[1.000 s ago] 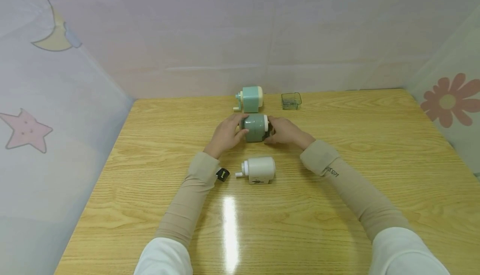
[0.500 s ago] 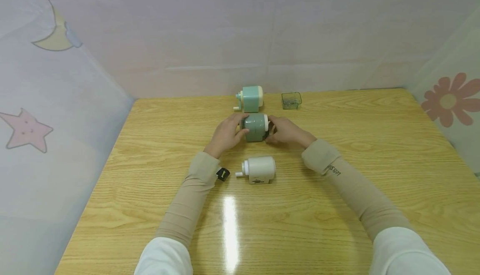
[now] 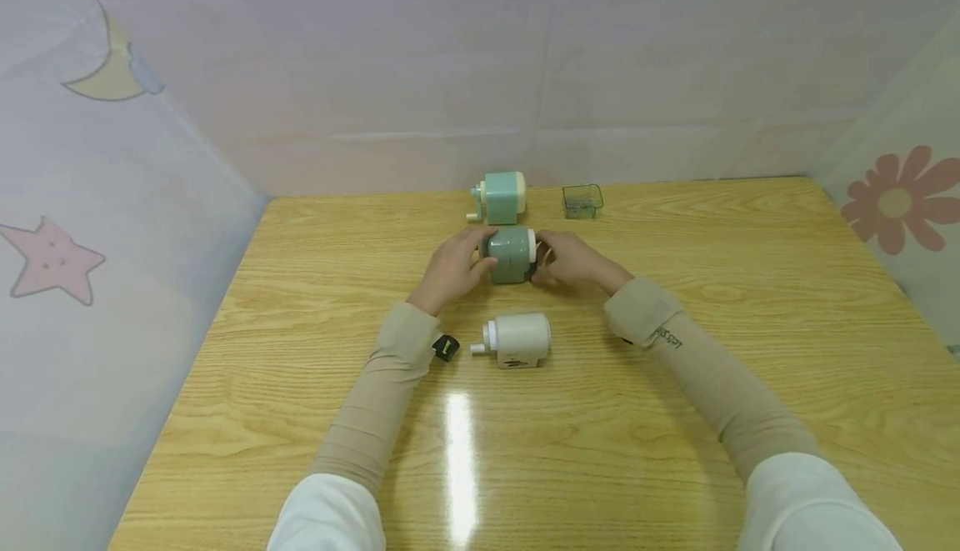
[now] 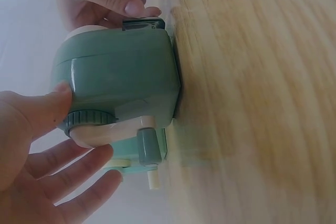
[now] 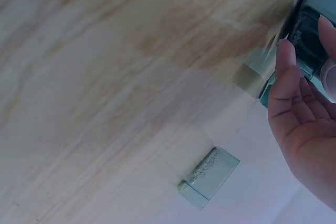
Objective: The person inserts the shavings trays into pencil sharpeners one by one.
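Note:
A dark green crank pencil sharpener stands on the table between my two hands. My left hand grips its crank side; in the left wrist view the thumb presses on the body by the ribbed collar, with the other fingers behind the crank. On the opposite side, my right hand holds the dark see-through shavings drawer at its outer end with curled fingers. A short part of that drawer sticks out of the body.
Behind stands a light teal sharpener, with a clear green drawer holding shavings to its right. Nearer lies a white sharpener; a small black piece is by my left cuff.
The dark drawer has slid further into the green sharpener, pushed by my right hand. My left hand keeps its grip, and the other things have stayed put.

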Motion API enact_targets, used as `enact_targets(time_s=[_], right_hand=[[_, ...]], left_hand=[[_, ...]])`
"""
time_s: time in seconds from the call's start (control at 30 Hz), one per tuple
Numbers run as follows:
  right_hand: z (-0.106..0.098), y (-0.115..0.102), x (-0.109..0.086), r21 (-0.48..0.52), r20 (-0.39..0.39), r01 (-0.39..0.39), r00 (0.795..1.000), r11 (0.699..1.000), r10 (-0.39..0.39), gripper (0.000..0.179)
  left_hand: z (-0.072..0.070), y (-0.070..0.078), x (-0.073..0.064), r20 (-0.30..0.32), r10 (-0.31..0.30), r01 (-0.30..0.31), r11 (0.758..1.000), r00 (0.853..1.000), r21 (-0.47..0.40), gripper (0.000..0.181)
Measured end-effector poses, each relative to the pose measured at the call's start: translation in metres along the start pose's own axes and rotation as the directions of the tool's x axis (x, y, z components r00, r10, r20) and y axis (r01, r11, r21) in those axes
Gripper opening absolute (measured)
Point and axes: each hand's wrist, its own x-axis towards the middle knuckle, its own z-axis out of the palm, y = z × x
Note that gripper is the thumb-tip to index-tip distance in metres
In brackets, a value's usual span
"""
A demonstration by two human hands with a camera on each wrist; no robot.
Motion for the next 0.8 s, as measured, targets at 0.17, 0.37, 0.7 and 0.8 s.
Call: enact_targets(time_s=[0.17, 0.37, 0.7, 0.8], right_hand=[[-0.0001, -0.0002, 0.0016, 0.015, -0.011, -0.009, 1.000, 1.000, 0.010, 0.055], [-0.0004, 0.0008, 0.0041, 0.028, -0.023, -0.019, 1.000, 0.999, 0.020, 0.055], [0.0001, 0.0014, 0.0052, 0.087, -0.009, -0.061, 0.998, 0.994, 0.062, 0.057], [0.0000, 0.0008, 0.0053, 0.091, -0.015, -0.070, 0.997, 0.993, 0.072, 0.058]], left_hand=[[-0.0002, -0.0004, 0.0009, -0.004, 0.001, -0.001, 1.000, 1.000, 0.006, 0.049], [-0.0014, 0.0008, 0.0008, -0.005, 0.000, 0.000, 1.000, 1.000, 0.006, 0.048], [-0.0003, 0.0016, 0.0021, 0.000, 0.006, -0.006, 1.000, 1.000, 0.009, 0.048], [0.0000, 0.0016, 0.0025, 0.000, 0.006, -0.006, 1.000, 1.000, 0.016, 0.048]])
